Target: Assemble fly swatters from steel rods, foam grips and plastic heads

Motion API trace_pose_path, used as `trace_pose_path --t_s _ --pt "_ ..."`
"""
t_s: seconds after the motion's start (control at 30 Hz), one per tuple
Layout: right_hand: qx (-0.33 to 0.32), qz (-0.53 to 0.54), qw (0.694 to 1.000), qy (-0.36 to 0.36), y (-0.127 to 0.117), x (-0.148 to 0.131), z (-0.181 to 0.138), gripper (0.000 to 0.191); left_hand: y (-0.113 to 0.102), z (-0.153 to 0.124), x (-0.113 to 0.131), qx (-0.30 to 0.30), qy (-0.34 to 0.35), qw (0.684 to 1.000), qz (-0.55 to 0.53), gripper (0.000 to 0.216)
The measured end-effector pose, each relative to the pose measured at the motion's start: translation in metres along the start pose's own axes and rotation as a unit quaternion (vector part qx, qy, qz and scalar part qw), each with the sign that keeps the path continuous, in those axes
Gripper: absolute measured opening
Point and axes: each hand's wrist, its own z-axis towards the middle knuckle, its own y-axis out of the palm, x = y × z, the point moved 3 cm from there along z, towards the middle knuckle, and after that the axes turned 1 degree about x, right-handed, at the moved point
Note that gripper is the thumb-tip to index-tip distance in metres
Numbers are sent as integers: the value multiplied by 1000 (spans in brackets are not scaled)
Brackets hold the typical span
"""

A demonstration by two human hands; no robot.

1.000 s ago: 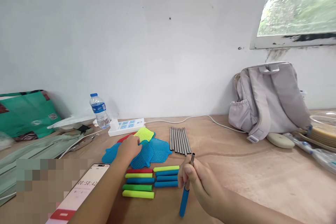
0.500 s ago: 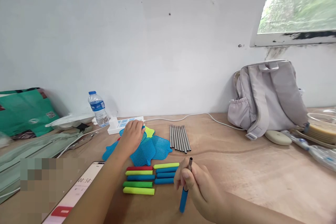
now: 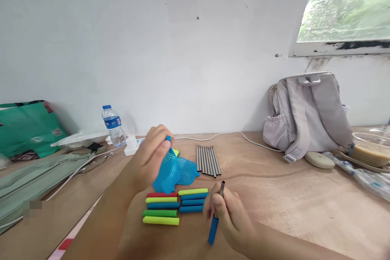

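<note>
Just above the coloured grips [image 3: 175,207] on the tabletop [image 3: 289,195], the left hand [image 3: 152,156] is pinching a blue mesh head [image 3: 167,170] while the right hand's [image 3: 230,215] fingers are wrapping tight around a blue-handled metal rod [image 3: 215,219].

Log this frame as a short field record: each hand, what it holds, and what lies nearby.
left hand: lifts a blue mesh piece off the pile
right hand: grips a metal rod with blue sleeve
in front: coloured sleeves in rows, metal rods side by side
table: wooden
rear: water bottle, grey backpack
</note>
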Motion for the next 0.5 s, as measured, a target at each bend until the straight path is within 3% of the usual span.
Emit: trace_pose_path --t_s 0.1,0.2,0.37,0.5 --pt "-32 61 997 41 -11 -8 5 32 7 -7 21 -129 30 991 -4 21" --pt "-60 -8 996 66 -35 -31 12 26 14 -13 38 -209 67 976 3 15" --pt "-84 -261 961 -27 -64 -66 21 17 16 -15 52 -234 120 964 32 14" --pt "-66 -343 933 -88 -66 -70 23 14 17 -16 56 -255 122 957 59 15"
